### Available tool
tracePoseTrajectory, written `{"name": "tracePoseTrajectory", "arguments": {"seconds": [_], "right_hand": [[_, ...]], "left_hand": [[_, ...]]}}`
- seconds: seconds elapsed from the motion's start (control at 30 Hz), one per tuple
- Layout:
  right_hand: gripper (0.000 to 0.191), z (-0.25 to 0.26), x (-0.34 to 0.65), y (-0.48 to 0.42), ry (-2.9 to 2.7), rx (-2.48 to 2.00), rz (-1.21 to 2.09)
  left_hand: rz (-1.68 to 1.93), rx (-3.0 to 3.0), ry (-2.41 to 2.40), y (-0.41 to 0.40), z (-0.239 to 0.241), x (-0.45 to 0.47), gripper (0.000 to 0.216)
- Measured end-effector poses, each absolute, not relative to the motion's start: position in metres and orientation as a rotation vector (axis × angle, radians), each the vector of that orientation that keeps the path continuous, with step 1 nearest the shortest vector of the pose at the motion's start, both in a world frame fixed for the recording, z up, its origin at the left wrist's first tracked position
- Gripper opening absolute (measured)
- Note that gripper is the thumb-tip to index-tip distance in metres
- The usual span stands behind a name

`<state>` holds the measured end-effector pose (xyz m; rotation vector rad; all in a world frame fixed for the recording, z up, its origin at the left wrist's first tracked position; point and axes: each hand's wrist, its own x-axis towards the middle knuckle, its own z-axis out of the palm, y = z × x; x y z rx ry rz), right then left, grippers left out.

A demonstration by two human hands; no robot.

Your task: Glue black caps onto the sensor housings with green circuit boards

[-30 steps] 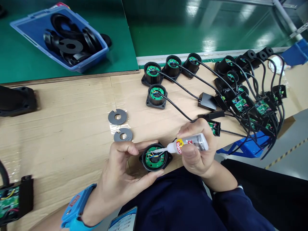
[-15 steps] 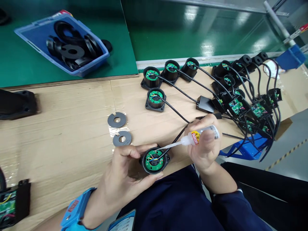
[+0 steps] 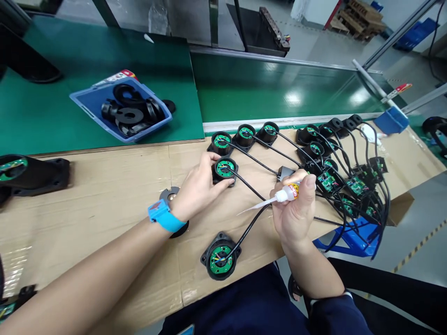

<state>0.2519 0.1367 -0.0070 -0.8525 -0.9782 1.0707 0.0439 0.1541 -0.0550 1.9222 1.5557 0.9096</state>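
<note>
My left hand [image 3: 200,186] is around a black round housing [image 3: 225,170] with a green circuit board inside, thumb and fingers on opposite sides of it. The housing rests on the cardboard-covered bench, its black cable running right. In my right hand [image 3: 295,211] is a small white glue bottle [image 3: 288,193] with a yellow and red label. Its long thin nozzle points left and down, above the bench and apart from any housing. Nearer to me stands another black housing [image 3: 221,260], untouched, its board and coloured wires facing up. Two grey notched discs [image 3: 170,193] lie partly hidden under my left wrist.
Several more housings [image 3: 245,135] line the bench's back edge. Cables run right to a cluster of black boxes with circuit boards [image 3: 328,180]. A blue bin [image 3: 122,111] of black rings sits on the green mat. More black housings [image 3: 42,177] are at left.
My left hand has let go of the near housing and moved up to the one behind it. The glue nozzle has come off the near housing's board. The view has tilted upward.
</note>
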Motion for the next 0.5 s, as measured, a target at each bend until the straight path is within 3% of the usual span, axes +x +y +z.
{"name": "tracePoseTrajectory", "arguments": {"seconds": [0.27,0.5], "right_hand": [[0.051,-0.007,0.248,0.140,-0.874,-0.902,1.166],[0.046,-0.010,0.249,0.136,-1.046,-0.839,1.094]], "left_hand": [[1.106,2.294,1.456,0.105,-0.042,0.018,0.042],[0.987,2.652,1.560,0.053,-0.031,0.011,0.041]]}}
